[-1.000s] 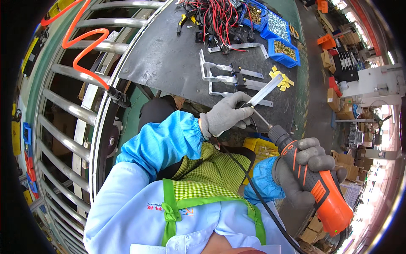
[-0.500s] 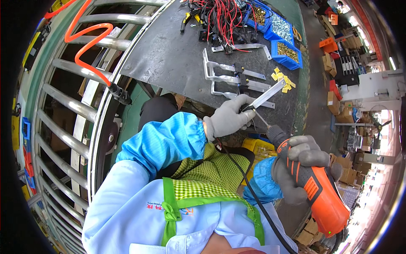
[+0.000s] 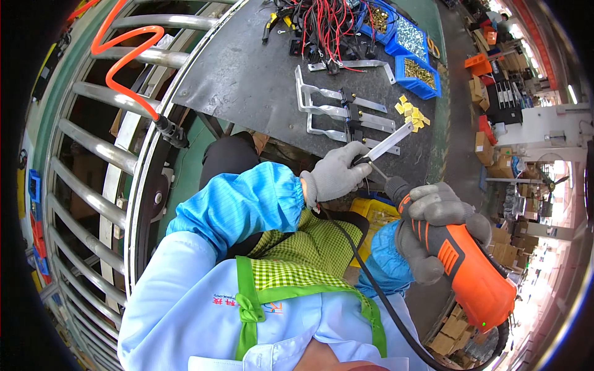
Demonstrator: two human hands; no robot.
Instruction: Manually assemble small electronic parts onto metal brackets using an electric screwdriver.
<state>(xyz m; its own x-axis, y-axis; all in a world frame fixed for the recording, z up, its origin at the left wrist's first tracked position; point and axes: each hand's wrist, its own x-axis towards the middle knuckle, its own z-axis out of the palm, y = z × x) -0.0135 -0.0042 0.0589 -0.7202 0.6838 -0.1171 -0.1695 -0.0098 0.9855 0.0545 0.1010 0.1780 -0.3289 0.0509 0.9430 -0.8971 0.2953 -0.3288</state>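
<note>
My left hand (image 3: pixel 337 173), in a grey glove, is closed on a flat silver metal bracket (image 3: pixel 391 142) with a small black part at its lower end. The bracket points up and right, held over the table's near edge. My right hand (image 3: pixel 438 210), also gloved, grips an orange and black corded power drill (image 3: pixel 473 266). Its thin bit (image 3: pixel 377 170) reaches the black part beside my left fingers; whether it sits in a screw is too small to see. Just beyond lie several similar brackets (image 3: pixel 331 111) with black parts across them.
On the dark table (image 3: pixel 229 86) are red and black wires (image 3: pixel 328 25), blue bins (image 3: pixel 417 77) of small metal hardware, and yellow pieces (image 3: pixel 413 114). A roller conveyor (image 3: pixel 99 148) with an orange coiled hose (image 3: pixel 124 89) runs along the left. A yellow crate (image 3: pixel 374 216) sits below the table.
The drill has shifted slightly up and left, its chuck closer to the bracket. The bracket tilts a little lower. Its black cable now loops at the lower right.
</note>
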